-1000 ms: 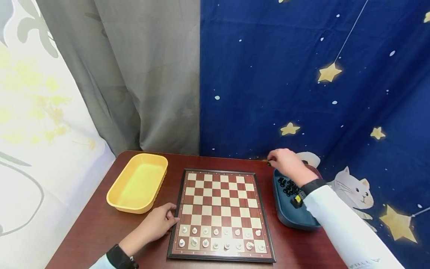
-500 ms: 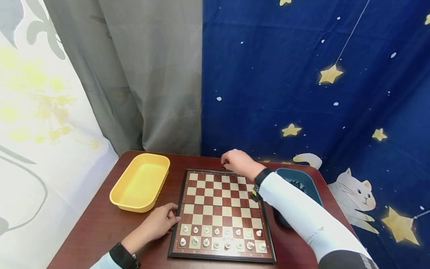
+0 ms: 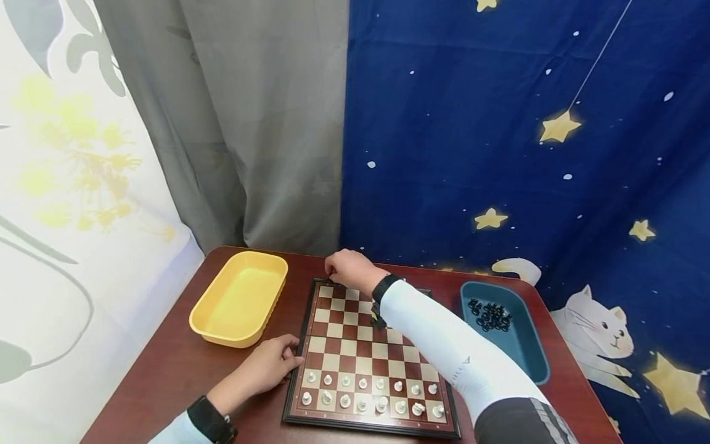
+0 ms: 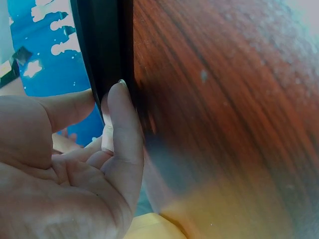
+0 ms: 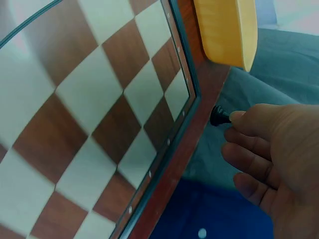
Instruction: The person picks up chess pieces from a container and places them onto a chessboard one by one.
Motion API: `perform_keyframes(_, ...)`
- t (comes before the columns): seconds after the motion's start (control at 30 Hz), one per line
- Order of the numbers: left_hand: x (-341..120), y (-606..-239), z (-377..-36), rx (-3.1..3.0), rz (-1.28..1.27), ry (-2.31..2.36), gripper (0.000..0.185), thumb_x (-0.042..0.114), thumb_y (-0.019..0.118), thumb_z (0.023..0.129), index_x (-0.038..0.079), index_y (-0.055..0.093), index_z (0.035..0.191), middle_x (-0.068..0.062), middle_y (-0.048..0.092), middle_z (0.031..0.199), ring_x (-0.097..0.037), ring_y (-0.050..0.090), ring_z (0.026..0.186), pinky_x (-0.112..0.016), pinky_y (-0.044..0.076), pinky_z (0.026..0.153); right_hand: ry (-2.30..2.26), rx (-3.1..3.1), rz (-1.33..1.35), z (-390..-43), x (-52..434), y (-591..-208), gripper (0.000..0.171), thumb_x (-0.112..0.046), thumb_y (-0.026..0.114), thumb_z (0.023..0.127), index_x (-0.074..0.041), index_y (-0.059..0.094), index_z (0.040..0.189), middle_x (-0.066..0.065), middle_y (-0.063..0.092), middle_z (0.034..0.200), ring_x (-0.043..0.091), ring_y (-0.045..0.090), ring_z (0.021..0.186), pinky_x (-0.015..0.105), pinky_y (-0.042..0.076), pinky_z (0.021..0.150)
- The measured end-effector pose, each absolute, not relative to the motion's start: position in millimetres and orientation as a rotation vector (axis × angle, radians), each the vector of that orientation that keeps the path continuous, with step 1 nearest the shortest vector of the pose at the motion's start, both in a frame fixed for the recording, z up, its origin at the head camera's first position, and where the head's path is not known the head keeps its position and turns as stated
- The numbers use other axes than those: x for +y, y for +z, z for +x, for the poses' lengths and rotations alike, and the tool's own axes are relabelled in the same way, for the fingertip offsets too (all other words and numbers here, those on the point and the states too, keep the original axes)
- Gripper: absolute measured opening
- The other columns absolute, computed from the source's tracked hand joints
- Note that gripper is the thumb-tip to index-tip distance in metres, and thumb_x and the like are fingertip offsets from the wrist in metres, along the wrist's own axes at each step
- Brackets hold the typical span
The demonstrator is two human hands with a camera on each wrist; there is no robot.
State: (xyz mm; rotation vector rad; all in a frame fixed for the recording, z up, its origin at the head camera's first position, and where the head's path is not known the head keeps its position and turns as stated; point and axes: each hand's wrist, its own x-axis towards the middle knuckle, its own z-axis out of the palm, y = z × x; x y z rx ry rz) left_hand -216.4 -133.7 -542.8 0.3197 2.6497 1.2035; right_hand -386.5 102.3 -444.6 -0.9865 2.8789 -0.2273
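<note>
Left of chessboard [image 3: 355, 364]: tray [image 3: 238, 299] | near rows: chessmen [image 3: 381, 404] | right: second tray [image 3: 524, 353], pieces [image 3: 492, 317] inside

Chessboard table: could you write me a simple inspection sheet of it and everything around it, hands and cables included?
Surface: reddish-brown table, wood-grained.
Job's things: chessboard; white chess pieces in two rows of eight on its near side; loose black chess pieces heaped in a blue tray at right.
Clutter: nothing seen, unless the yellow tray at left counts.
Hands: left hand touches the chessboard's left edge; right hand pinches one black piece near the far-left corner.
Cables: nothing seen.
Surroundings: grey curtain and blue star-print curtain behind; white printed fabric at left.
</note>
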Motion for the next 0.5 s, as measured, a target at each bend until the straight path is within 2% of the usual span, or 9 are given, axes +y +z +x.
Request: perform_keyframes(0.5,-134.9,-542.1,-216.5,2.636,0.313,1.193,0.040,0.021,0.080,0.104,-0.002,0.069,0.135,0.002,0.063,0.081,-0.015,0.061,0.062,-0.032,0.048,0.059,-0.239,2.840,-0.984,-388.8,90.8,-470.1,0.010,-0.009,0.076,0.105,-0.011,0.081,0.113,0.002,0.077,0.106,0.014,0.065,0.083,0.033,0.055,0.080)
